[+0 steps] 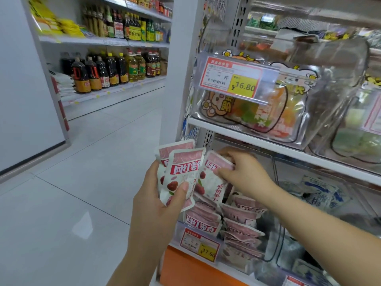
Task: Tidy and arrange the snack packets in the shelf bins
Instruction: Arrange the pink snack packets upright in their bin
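Head view: left hand point(157, 203) and right hand point(243, 174) pinch pink packets point(184, 170); upper bins point(334, 65) blurred.

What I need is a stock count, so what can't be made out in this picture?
Head view only.
1. Top-shelf goods: smeared by motion blur.
2. 16.80 tag: print too small.
3. Bin packets: lower layers hidden under upper ones.
4. Right hand: fingers partly behind its packet.
5. Blue packets: blurred behind bin wall.
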`<state>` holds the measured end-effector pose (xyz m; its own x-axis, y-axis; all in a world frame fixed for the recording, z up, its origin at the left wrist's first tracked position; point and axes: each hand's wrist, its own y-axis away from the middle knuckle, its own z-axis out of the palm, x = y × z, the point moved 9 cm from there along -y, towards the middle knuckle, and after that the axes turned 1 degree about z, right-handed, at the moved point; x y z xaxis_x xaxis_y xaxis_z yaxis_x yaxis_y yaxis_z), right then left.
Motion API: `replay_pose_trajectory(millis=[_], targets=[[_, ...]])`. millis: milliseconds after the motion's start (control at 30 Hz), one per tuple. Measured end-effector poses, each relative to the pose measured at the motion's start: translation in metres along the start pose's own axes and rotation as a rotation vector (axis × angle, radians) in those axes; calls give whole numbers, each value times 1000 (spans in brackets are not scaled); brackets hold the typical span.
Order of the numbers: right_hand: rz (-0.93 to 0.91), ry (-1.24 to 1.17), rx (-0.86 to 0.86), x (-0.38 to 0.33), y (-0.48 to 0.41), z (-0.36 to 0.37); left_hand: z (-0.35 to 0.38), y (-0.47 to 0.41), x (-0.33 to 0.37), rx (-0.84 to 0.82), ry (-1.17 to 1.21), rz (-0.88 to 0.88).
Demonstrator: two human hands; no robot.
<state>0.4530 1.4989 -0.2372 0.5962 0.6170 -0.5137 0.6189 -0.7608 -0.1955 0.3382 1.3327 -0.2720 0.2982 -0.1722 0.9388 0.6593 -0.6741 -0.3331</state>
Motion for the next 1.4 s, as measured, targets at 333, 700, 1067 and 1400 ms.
replay_pose_trajectory(millis=[333,700,1067,1400], targets=[[-110,-103,441,26,43,-47,10,-4,-1,-32,-30,15],[-16,464,107,79,7,-20,14,1,6,-29,15,10],[-206,130,-316,2,24,22,4,-2,5,-2,45,46],[-85,472,-1140,15,10,119,8,-3,-1,-20,-10,57]])
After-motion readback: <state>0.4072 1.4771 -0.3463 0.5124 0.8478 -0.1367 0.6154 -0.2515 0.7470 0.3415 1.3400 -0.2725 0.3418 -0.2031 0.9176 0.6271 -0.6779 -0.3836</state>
